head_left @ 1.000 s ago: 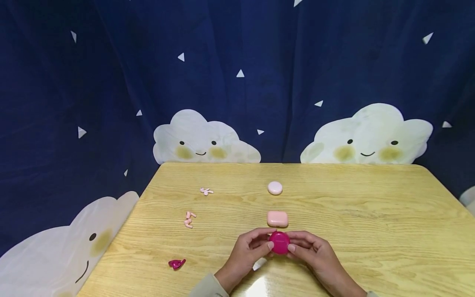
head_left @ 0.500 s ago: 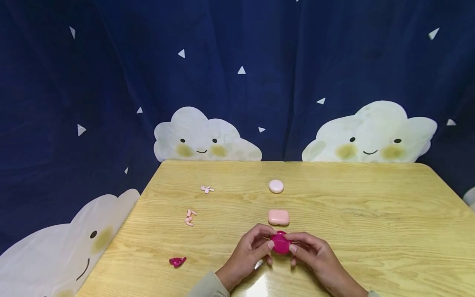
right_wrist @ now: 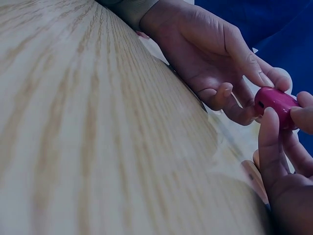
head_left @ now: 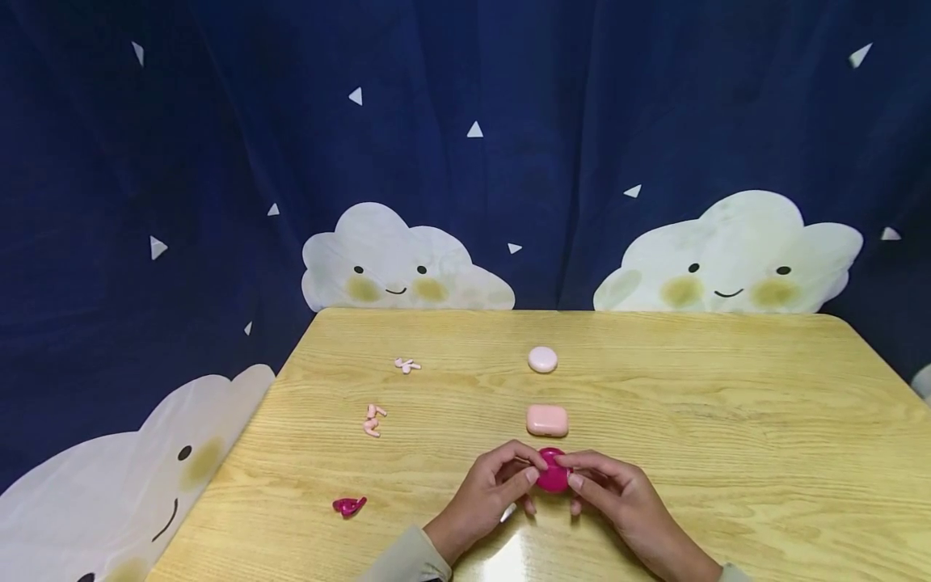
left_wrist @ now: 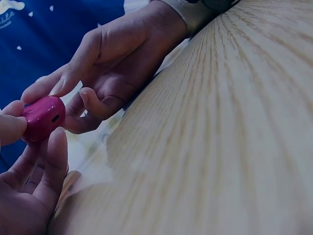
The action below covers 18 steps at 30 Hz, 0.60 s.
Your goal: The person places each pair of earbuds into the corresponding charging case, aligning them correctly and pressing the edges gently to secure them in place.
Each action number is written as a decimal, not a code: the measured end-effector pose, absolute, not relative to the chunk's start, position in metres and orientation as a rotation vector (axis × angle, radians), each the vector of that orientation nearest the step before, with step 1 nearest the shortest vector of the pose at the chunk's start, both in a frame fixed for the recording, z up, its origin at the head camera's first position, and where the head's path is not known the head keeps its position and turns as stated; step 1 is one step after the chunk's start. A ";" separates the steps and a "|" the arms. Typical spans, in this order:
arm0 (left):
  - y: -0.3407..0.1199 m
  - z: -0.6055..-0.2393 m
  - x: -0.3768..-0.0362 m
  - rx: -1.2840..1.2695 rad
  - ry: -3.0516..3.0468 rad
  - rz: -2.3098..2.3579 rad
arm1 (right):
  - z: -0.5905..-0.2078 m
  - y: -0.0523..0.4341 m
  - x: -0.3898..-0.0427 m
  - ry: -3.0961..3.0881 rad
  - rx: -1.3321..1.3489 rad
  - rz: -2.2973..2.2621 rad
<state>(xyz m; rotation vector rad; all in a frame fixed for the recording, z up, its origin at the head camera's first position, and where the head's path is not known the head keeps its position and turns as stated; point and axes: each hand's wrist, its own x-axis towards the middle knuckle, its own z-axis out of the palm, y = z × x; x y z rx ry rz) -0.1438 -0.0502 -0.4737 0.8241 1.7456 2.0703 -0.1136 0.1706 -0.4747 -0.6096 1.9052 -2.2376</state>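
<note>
Both hands hold a glossy magenta round earbud case (head_left: 554,477) just in front of the table's middle. My left hand (head_left: 487,489) pinches its left side between thumb and fingers. From the right, my right hand (head_left: 618,497) grips it the same way. In the left wrist view a small dark port shows on the earbud case (left_wrist: 44,117), which is held above the table. No gap at a lid can be made out. Two magenta earbuds (head_left: 349,507) lie to the left of my left hand. A pink rectangular earbud case (head_left: 547,420) lies just beyond the fingers.
A pale pink round earbud case (head_left: 542,360) lies farther back on the wooden table (head_left: 727,404). Pink earbuds (head_left: 372,422) and pale pink earbuds (head_left: 406,366) lie on the left side. Behind the table hangs a dark blue curtain (head_left: 436,162) with cloud prints.
My fingertips have shifted onto the upper face of the magenta case, which both hands still hold. The head view has tilted slightly down. The other cases and earbuds lie where they were.
</note>
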 end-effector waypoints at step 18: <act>-0.050 -0.474 -0.145 0.753 1.766 2.034 | -0.475 0.170 -0.114 1.930 -0.593 -2.219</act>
